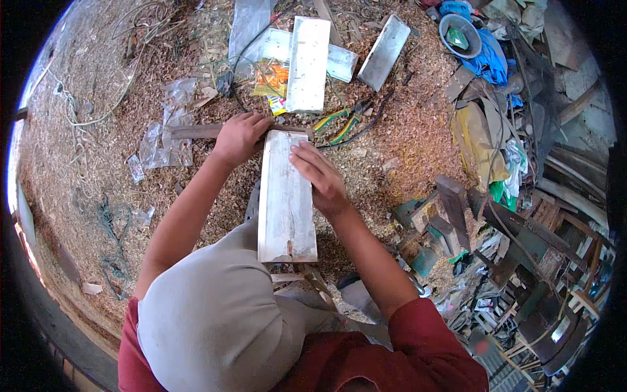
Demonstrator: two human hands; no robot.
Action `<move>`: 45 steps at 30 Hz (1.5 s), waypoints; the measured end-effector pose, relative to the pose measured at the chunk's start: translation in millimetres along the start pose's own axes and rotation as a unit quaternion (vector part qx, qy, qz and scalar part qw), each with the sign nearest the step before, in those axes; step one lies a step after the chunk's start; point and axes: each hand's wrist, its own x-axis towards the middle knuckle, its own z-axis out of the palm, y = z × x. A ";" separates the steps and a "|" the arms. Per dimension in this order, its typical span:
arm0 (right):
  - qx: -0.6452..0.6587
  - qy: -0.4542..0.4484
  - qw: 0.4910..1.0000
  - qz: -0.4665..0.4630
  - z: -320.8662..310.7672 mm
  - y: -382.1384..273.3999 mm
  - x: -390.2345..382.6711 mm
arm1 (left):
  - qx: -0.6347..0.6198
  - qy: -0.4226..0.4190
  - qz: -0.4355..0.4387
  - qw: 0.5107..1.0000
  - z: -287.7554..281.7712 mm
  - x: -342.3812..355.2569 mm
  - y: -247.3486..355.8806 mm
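A long white wooden board (287, 196) points away from me, its near end close to my lap. My left hand (244, 138) is closed at the board's far left corner. It grips a brown wooden strip (196, 132) that runs crosswise along the board's far end; the fingertips are partly hidden. My right hand (321, 178) holds the board by its right edge. Its fingers lie together over the top face, and the thumb is out of sight. Just beyond the far end, pliers (343, 122) with yellow-green handles lie on the shavings.
More white boards (309, 65) lie ahead, with another white piece (384, 53) to their right. Wood shavings cover the ground (418, 117). Clear plastic wrappers (171, 124) lie at left. A grey bucket (460, 35) stands far right. Scrap wood (450, 212) piles up at right.
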 end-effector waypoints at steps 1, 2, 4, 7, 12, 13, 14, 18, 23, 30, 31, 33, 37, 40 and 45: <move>0.001 0.000 1.000 -0.001 -0.3 1.0 -0.5 | 0.000 -0.004 0.009 1.000 2.7 -0.5 -1.9; 0.015 -0.007 1.000 0.004 -2.5 0.2 -1.3 | -0.001 -0.005 0.010 1.000 4.2 -2.2 0.6; 0.028 -0.013 0.999 0.012 -4.9 -0.7 -1.5 | -0.014 0.041 0.002 0.999 7.1 -8.7 8.6; 0.019 -0.026 0.999 0.002 -8.5 2.0 0.4 | 0.004 0.022 -0.019 1.000 5.5 -9.7 16.1; 0.026 -0.029 0.999 0.007 -11.9 -2.1 10.6 | 0.013 0.030 -0.026 0.999 1.8 -8.6 16.6; 0.025 -0.029 0.999 0.007 -11.7 -1.4 11.0 | -0.002 0.025 -0.038 0.999 0.5 -9.1 18.0; 0.022 -0.032 0.999 0.007 -11.6 -0.2 11.2 | -0.003 0.025 -0.038 0.999 -4.0 -7.9 22.3; 0.037 -0.036 0.998 0.022 -13.8 0.5 11.5 | -0.074 0.071 0.004 0.995 -15.9 -8.4 28.2; 0.059 -0.036 0.997 0.039 -14.4 6.0 12.0 | -0.068 0.073 0.037 0.994 -14.2 -10.2 29.0; 0.165 -0.043 0.976 0.139 -11.1 14.7 16.6 | -0.109 0.051 0.012 0.993 -15.8 -7.8 27.6; 0.165 -0.043 0.975 0.139 -9.9 17.3 17.3 | -0.121 0.054 0.008 0.991 -17.8 -5.9 29.7; 0.276 -0.030 0.939 0.206 -9.2 22.8 20.2 | -0.162 0.078 0.023 0.983 -17.3 -2.4 35.4; 0.270 -0.036 0.940 0.205 -19.7 20.9 32.3 | -0.315 0.073 -0.006 0.946 -22.2 -5.9 47.6; 0.066 -0.081 0.989 0.105 -34.6 16.9 52.9 | -0.353 0.073 -0.032 0.932 -11.8 -14.1 37.0; 0.286 -0.043 0.932 0.216 -39.9 49.8 34.1 | -0.295 0.061 -0.056 0.952 -17.4 -9.7 43.5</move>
